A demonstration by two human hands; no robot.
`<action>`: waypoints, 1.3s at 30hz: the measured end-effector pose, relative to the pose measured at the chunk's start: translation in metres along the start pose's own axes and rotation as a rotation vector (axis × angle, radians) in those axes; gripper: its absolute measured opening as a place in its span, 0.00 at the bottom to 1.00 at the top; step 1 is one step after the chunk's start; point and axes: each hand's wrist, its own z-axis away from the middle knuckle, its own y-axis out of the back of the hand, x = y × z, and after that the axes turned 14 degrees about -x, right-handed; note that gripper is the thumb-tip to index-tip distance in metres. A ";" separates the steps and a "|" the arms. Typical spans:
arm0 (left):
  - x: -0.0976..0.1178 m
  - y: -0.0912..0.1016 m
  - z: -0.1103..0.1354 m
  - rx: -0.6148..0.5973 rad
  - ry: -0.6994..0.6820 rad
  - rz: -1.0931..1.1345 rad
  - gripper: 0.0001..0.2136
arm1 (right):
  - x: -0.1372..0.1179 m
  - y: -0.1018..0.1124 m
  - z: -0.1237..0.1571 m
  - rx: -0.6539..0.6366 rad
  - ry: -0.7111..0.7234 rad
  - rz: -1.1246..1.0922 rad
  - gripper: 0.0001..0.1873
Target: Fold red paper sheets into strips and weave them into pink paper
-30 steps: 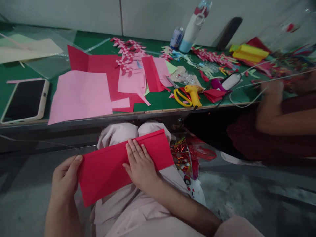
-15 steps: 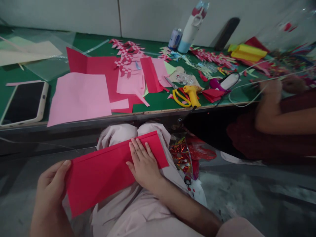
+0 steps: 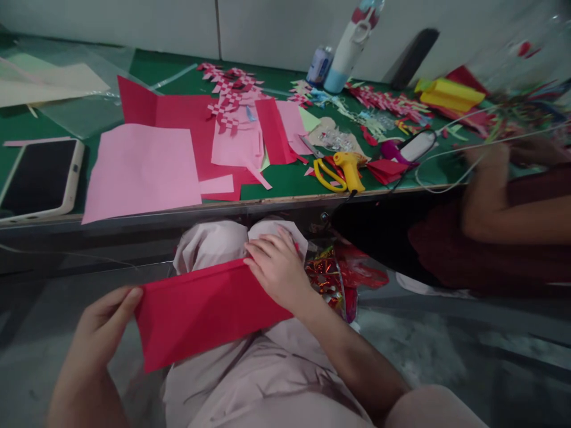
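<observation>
A folded red paper sheet (image 3: 205, 309) lies across my lap, over pale pink trousers. My left hand (image 3: 104, 321) pinches its left end, fingers closed on the edge. At the sheet's upper right corner my right hand (image 3: 276, 267) is curled over the top fold and grips it. Part of the right end is hidden under that hand.
A green table (image 3: 285, 181) in front carries pink paper (image 3: 140, 169), red sheets (image 3: 178, 113), woven paper pieces, yellow scissors (image 3: 328, 175), a yellow glue gun (image 3: 350, 169), a phone (image 3: 38, 181) and bottles (image 3: 348, 47). Another person's arm (image 3: 508, 208) works at the right. A shiny foil bag (image 3: 339, 279) sits beside my knee.
My right hand slid from the sheet's middle to its upper right corner and curled over the fold. The red sheet now looks narrower, and my left hand shifted slightly with its end.
</observation>
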 end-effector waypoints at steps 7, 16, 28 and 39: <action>0.054 -0.028 -0.003 -0.211 -0.238 0.132 0.14 | -0.028 0.010 -0.025 -0.257 0.188 -0.175 0.15; 0.084 -0.049 -0.003 -0.223 -0.256 0.228 0.09 | -0.033 0.022 -0.033 -0.418 0.159 -0.305 0.14; 0.080 -0.032 -0.008 -0.202 0.019 0.418 0.12 | -0.002 0.039 -0.024 -0.624 0.116 -0.474 0.11; 0.075 -0.007 -0.008 -0.091 0.226 0.550 0.14 | 0.031 0.046 -0.007 -0.671 0.073 -0.534 0.13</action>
